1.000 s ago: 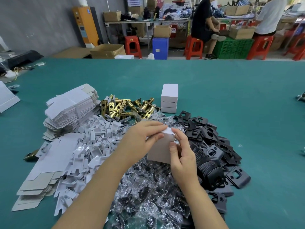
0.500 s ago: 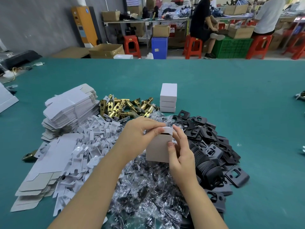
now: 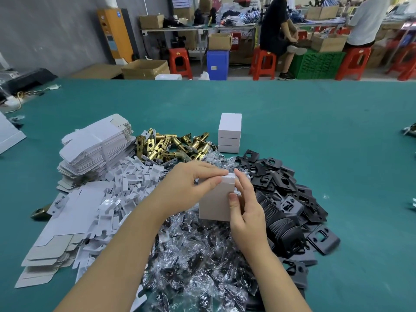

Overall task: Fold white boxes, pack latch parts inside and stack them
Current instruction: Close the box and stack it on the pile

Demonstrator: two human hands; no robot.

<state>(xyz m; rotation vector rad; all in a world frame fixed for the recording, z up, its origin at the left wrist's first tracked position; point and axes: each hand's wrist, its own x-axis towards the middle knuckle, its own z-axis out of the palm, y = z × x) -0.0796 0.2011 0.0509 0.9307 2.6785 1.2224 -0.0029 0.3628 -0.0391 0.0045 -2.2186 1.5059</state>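
Note:
A small white box stands upright between both hands, above a heap of clear plastic bags. My left hand pinches its top flap from the left, fingers laid over the lid. My right hand grips its right side, thumb on the front face. The lid lies flat on top. Behind them stands a stack of three closed white boxes. Brass latch parts lie in a pile at centre left. Flat unfolded box blanks are stacked at the left.
Black plates are heaped to the right of the hands. White card inserts spread to the left, with more flat blanks at the near left. The green table stretches far right. People sit on red stools beyond it.
The top flap, half open before, has been pressed down flat on the box. Both hands stay on the box in nearly the same place.

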